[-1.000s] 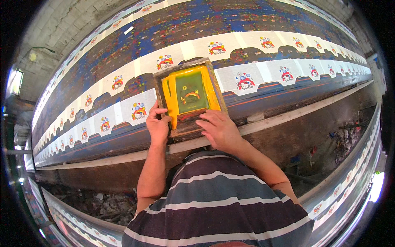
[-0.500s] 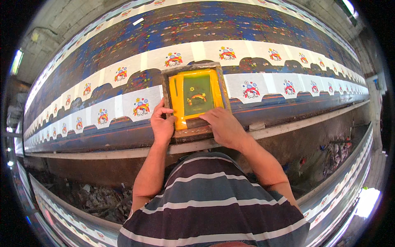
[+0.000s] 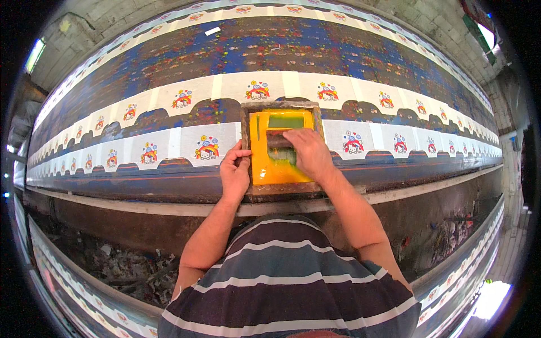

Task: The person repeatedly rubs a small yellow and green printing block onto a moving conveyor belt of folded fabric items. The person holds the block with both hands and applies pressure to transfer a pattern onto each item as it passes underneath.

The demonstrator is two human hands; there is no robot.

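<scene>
A wooden screen-printing frame (image 3: 282,105) lies on the long table, its mesh coated with bright yellow ink (image 3: 264,170). My left hand (image 3: 234,172) holds the frame's left side near the lower corner, fingers curled against the wood. Inside the frame, my right hand (image 3: 309,153) grips a dark squeegee (image 3: 276,138) that lies crosswise near the middle of the mesh. Above the squeegee a greenish patch of mesh shows; below it, yellow is smeared over the stencil. The fabric under the frame is hidden.
White cut fabric pieces (image 3: 165,135) with colourful cartoon prints lie in rows left and right of the frame. Another printed row (image 3: 225,84) runs behind. The dark tabletop (image 3: 315,48) is ink-spattered, with a small white scrap (image 3: 212,31). A pale rail (image 3: 389,195) edges the near side.
My right hand has pushed the squeegee from the frame's lower end up to about its middle, spreading yellow over the lower mesh. My left hand still holds the frame's left side.
</scene>
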